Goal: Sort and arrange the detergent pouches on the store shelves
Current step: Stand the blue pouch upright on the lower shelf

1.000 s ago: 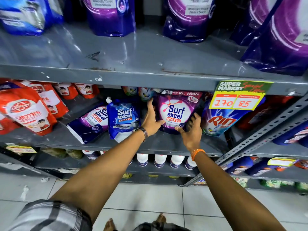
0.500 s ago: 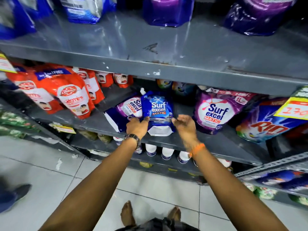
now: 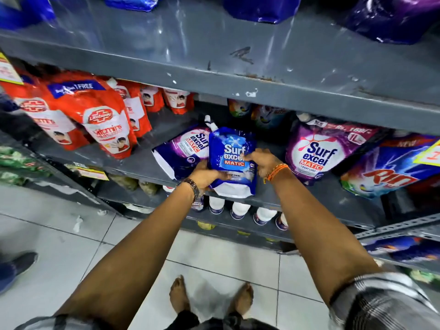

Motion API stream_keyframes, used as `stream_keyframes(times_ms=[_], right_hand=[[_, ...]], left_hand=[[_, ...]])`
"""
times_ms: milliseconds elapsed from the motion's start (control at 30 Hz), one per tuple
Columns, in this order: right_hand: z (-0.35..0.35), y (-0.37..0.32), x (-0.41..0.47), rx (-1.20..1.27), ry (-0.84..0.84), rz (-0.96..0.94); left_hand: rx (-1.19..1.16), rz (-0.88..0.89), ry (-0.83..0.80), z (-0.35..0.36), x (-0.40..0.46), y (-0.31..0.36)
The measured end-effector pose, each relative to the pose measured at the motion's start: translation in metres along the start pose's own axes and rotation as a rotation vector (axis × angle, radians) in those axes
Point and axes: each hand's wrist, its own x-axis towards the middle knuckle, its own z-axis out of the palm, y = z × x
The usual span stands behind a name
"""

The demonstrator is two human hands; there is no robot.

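Both hands, left (image 3: 202,173) and right (image 3: 260,160), having shifted from the purple pouch (image 3: 316,153), now clamp the blue pouch (image 3: 232,160) at the shelf (image 3: 309,196) edge for repositioning.

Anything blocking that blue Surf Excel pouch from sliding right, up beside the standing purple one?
Nothing visible does. Both hands, left hand and right hand, grip the blue pouch; the shelf between it and the purple pouch looks bare.
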Motion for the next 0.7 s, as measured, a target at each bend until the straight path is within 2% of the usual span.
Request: stream_keyframes(times_ms=[133, 333, 533, 700], right_hand=[[-0.003, 0.011, -0.022, 0.147, 0.023, -0.065], [-0.006, 0.0, -0.058, 0.22, 0.037, -0.307], [-0.003, -0.02, -0.072, 0.163, 0.164, -0.575], [-0.003, -0.02, -0.08, 0.072, 0.294, -0.689]], left_hand=[[0.055, 0.04, 0.0, -0.005, -0.003, -0.014], [0.137, 0.159, 0.029, 0.001, -0.01, -0.004], [0.317, 0.366, 0.043, 0.014, -0.001, 0.022], [0.413, 0.436, 0.123, 0.031, 0.012, 0.035]])
